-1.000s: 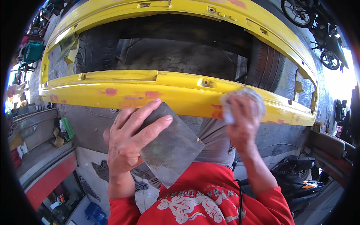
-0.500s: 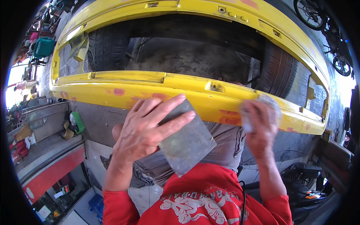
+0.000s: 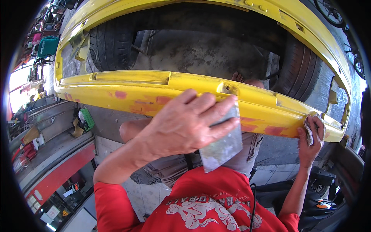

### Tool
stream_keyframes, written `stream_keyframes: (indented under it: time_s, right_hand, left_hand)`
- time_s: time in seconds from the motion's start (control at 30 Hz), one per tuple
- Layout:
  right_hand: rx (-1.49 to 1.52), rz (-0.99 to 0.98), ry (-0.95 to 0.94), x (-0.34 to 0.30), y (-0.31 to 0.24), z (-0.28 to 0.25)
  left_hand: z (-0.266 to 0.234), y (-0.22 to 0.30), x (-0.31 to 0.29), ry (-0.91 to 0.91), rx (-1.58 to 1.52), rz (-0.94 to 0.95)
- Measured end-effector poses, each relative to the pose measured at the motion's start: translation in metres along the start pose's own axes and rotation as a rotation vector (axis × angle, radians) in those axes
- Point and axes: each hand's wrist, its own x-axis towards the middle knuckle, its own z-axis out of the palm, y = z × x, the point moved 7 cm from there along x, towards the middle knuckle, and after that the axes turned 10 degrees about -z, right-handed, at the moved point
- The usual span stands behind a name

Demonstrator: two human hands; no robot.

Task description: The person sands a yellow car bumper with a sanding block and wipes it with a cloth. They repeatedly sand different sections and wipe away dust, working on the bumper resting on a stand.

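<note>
A long yellow car bumper [image 3: 185, 85] with red-brown patches lies across two upright tyres in front of me. My left hand [image 3: 189, 120] is closed on a flat grey plate [image 3: 224, 145], its fingers over the upper edge. That plate hangs tilted above my lap, just on the near side of the bumper. Over at the bumper's right end, my right hand [image 3: 313, 139] presses a crumpled whitish cloth [image 3: 309, 129] against the yellow surface, fingers bent over it.
Beneath the bumper stand a left tyre [image 3: 110, 46] and a right tyre [image 3: 299, 69]. A motorcycle [image 3: 319, 185] is close behind my right arm. On the left are a cluttered bench [image 3: 50, 123] and a green basket [image 3: 87, 119]. A foot [image 3: 237, 76] shows beyond the bumper's near bar.
My right hand has slid the cloth rightward along the bumper to its end. My left hand has shifted right with the plate, which has turned more upright.
</note>
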Motion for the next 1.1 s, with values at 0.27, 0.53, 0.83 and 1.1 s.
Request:
stream_keyframes:
  time_s: [0.27,0.53,0.83,1.1]
  right_hand:
    - [-0.01,0.017,0.009,-0.002,0.0,0.001]
    - [0.013,0.015,0.006,0.0,-0.004,0.0]
    - [-0.004,0.0,0.04,0.003,-0.008,0.0]
    - [0.023,0.012,0.056,0.002,-0.007,0.0]
  left_hand:
    - [-0.018,-0.021,-0.021,-0.05,0.052,-0.068]
    - [0.01,0.024,0.026,-0.021,-0.04,0.053]
    - [0.021,0.042,0.043,-0.035,-0.035,0.085]
    - [-0.009,0.043,0.052,0.067,0.028,0.035]
